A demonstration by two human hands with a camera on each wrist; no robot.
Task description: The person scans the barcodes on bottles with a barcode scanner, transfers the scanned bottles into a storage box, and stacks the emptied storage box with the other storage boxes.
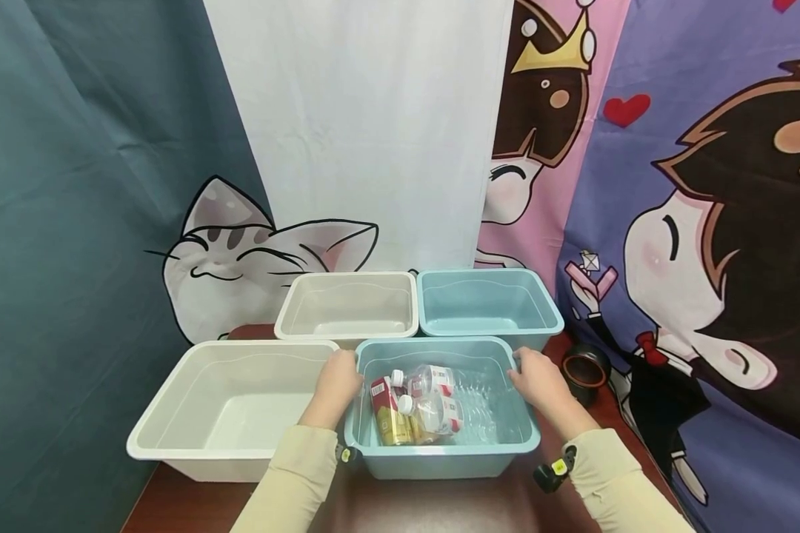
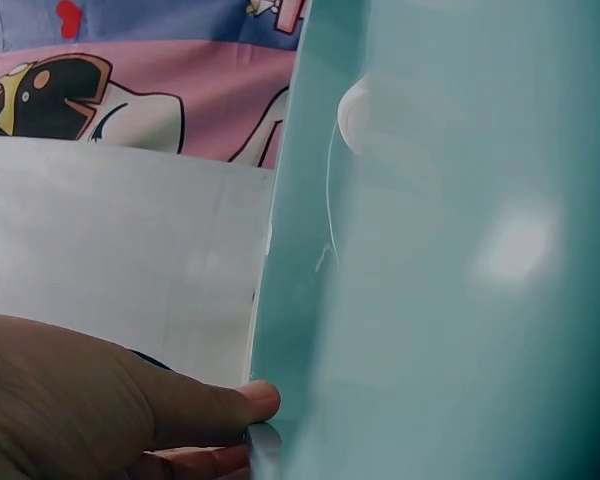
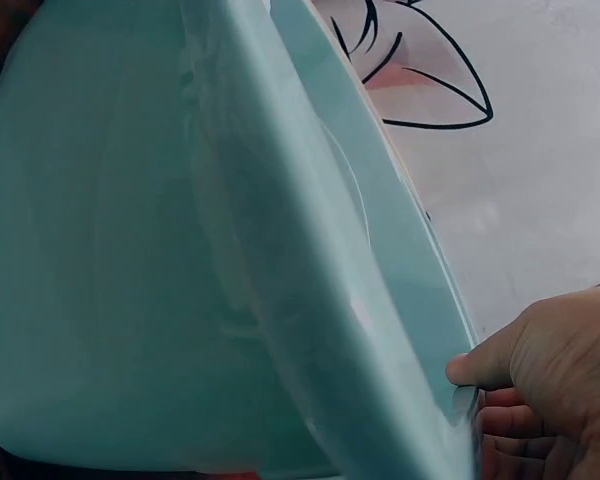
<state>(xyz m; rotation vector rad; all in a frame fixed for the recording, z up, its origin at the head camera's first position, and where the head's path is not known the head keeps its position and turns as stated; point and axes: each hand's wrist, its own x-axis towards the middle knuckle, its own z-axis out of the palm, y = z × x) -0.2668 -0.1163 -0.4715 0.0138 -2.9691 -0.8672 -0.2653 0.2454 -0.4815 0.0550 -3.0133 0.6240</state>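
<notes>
Front white basin (image 1: 230,429): leftmost on the red-brown table (image 1: 433,511).
Left hand (image 1: 339,385): grasping the left rim of the front blue basin (image 1: 440,465), thumb over its edge in my left wrist view.
Rear white basin (image 1: 350,305): behind the front pair.
Red-and-gold carton (image 1: 391,414): tilted inside the front blue basin, left of two clear plastic bottles (image 1: 433,381), white caps leftward.
Front blue basin: between the hands; I cannot tell whether its base touches the table.
Rear blue basin (image 1: 490,300): just beside its white neighbour.
Right hand (image 1: 542,379): grasping the right rim.
</notes>
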